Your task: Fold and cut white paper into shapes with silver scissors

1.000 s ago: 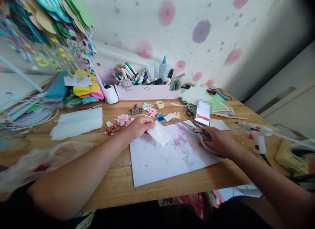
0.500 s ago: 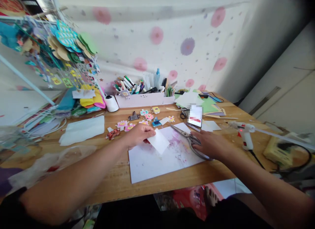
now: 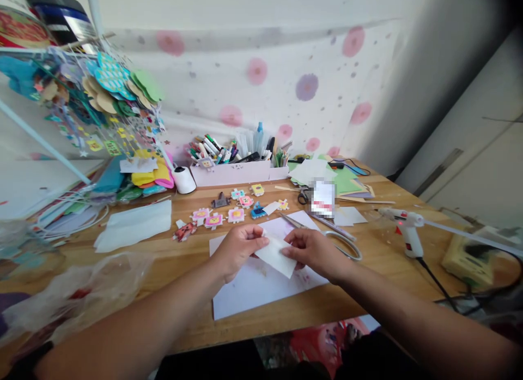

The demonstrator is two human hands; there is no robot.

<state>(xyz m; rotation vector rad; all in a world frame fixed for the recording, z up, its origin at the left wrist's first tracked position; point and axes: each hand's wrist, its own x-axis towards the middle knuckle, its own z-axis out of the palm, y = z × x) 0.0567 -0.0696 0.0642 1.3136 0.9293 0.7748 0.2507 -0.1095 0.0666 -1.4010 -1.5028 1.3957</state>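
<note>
Both hands met over the stained white sheet [image 3: 261,290] at the near edge of the wooden table [image 3: 379,260]. The left hand [image 3: 239,248] pinched the upper left edge of a small white paper piece [image 3: 278,255], thumb on top, fingers curled close. The right hand [image 3: 312,250] pinched the opposite edge, its fingers narrow on the paper too. The piece hung between the two hands, tilted, just above the sheet; whether its lower corner touched the sheet I could not tell.

Judgement on handling: a slip this thin wants a light grip near the edges from both sides, kept taut and level so it does not crease or sag, and held low over the sheet.

The scissors [image 3: 327,233] lay free on the table just beyond the right hand, blades pointing toward the row of small coloured cutouts [image 3: 229,208]. A glue gun [image 3: 404,227] stood well to the right, red light showing, its cord trailing toward the table edge. A pen holder [image 3: 239,164] sat at the back against the spotted wall, with a folded white sheet [image 3: 134,224] away to the left.
</note>
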